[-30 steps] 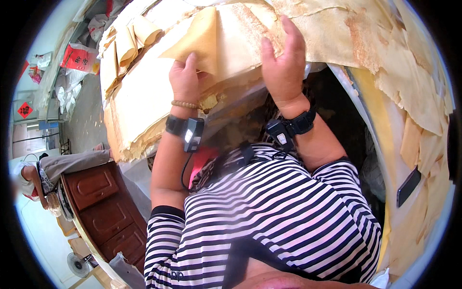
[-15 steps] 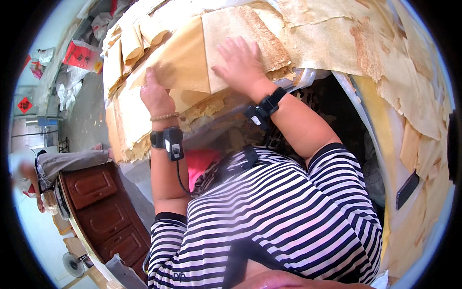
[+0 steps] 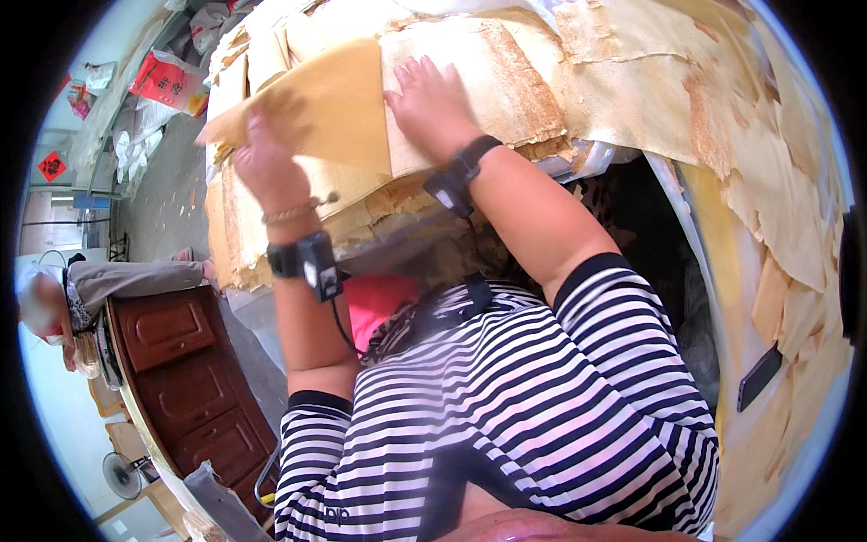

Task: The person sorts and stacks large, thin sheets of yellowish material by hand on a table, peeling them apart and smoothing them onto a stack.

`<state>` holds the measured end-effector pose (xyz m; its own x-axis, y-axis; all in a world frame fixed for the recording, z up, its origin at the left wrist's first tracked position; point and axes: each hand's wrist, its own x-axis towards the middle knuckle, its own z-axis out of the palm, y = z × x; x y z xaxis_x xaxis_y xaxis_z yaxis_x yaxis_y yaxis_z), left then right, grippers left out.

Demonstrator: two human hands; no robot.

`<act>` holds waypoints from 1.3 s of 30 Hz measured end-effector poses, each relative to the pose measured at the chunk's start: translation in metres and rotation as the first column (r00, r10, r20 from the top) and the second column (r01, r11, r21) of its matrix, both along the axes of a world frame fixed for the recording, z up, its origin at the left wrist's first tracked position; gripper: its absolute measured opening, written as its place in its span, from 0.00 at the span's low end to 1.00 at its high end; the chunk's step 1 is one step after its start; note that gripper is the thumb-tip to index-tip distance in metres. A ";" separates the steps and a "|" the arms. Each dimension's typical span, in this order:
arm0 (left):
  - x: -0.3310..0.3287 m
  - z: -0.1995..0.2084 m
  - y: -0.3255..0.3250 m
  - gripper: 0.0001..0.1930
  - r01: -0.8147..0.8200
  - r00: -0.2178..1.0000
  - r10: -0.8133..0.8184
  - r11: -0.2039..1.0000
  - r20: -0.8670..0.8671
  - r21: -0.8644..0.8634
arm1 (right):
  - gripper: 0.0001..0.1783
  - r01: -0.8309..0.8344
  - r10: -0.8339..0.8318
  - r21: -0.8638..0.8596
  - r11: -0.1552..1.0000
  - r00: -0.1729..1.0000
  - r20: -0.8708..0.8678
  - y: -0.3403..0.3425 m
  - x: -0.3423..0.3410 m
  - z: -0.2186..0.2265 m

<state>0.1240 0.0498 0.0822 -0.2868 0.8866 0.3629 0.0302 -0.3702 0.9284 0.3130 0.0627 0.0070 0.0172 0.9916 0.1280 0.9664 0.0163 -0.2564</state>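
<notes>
Tan, smooth sheet [image 3: 348, 104] with a pointed corner, gripped by the left hand [image 3: 271, 172]; right hand [image 3: 433, 107] spread flat

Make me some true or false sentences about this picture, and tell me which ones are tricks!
1. The left hand holds a brown sheet. True.
2. The right hand holds the phone. False: that hand is spread on a pale sheet, and the phone lies away from both hands, at the right of the picture.
3. The bead bracelet is on the right wrist. False: it is on the left wrist.
4. The shirt has stripes. True.
5. The cabinet is bright blue. False: it is dark reddish brown.
6. There is a fan at the lower left. True.
</notes>
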 end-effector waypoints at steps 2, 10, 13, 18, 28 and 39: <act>-0.058 -0.013 -0.007 0.19 -0.229 0.190 0.410 0.902 -0.892 0.366 | 0.34 0.006 -0.006 -0.005 1.000 1.000 -0.004 -0.002 0.001 0.002; -0.098 0.016 -0.033 0.23 -0.236 0.926 0.231 0.971 0.300 -0.020 | 0.34 -0.002 0.005 -0.023 1.000 0.991 0.136 -0.010 -0.004 0.006; -0.141 0.040 -0.043 0.26 -0.427 0.854 0.413 0.904 0.316 -0.027 | 0.35 -0.018 0.018 -0.002 1.000 0.975 0.222 -0.015 -0.007 0.009; -0.201 0.069 -0.043 0.20 -0.541 0.837 0.545 0.837 -0.050 0.086 | 0.33 -0.046 0.040 0.052 0.998 0.993 0.115 -0.010 -0.008 0.006; 0.030 0.079 -0.078 0.18 0.613 0.681 -0.319 0.741 -0.660 0.275 | 0.24 -0.310 0.588 0.502 0.807 0.346 -0.731 -0.081 -0.052 0.017; -0.013 -0.074 -0.103 0.21 0.185 0.160 0.009 0.982 -0.987 0.039 | 0.33 -0.146 0.198 0.141 0.979 0.532 -0.823 -0.039 -0.046 0.030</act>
<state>0.1106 -0.0533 0.0085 0.4703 0.7994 0.3738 0.8364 -0.5389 0.1002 0.2674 0.0233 0.0373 -0.0287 0.9802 0.1962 0.2981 0.1957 -0.9343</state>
